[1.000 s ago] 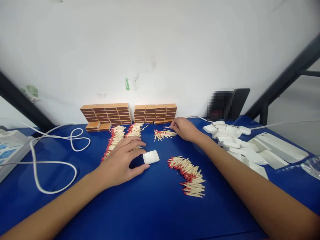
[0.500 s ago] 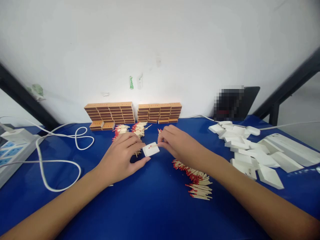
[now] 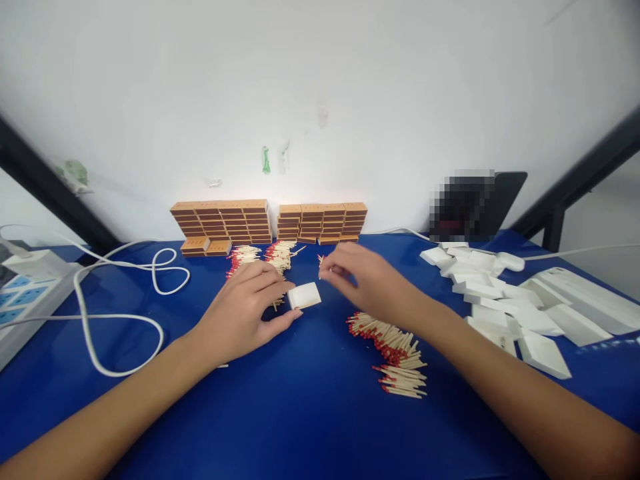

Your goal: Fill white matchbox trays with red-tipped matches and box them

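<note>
1. We held a small white tray (image 3: 306, 294) in our left hand (image 3: 250, 303), thumb at its near edge and fingers at its left end, gripping it. The tray was between our two hands, over the middle of the blue table (image 3: 300, 413); we could not tell whether it touched the surface.
2. Our right hand (image 3: 367, 280) was just right of the tray, apart from it. Its thumb and fingers bent toward each other; we could not tell whether the tips met or gripped anything.
3. We had a curved row of red-tipped matches (image 3: 385, 340) below the right hand, and two match piles (image 3: 281, 253) beyond the left, partly hidden by it.
4. Behind those, we saw two stacks of matchboxes (image 3: 223, 221) along the wall (image 3: 320, 67).
5. To our right lay a heap of white trays (image 3: 480, 283); to our left, a looped white cable (image 3: 85, 320).
</note>
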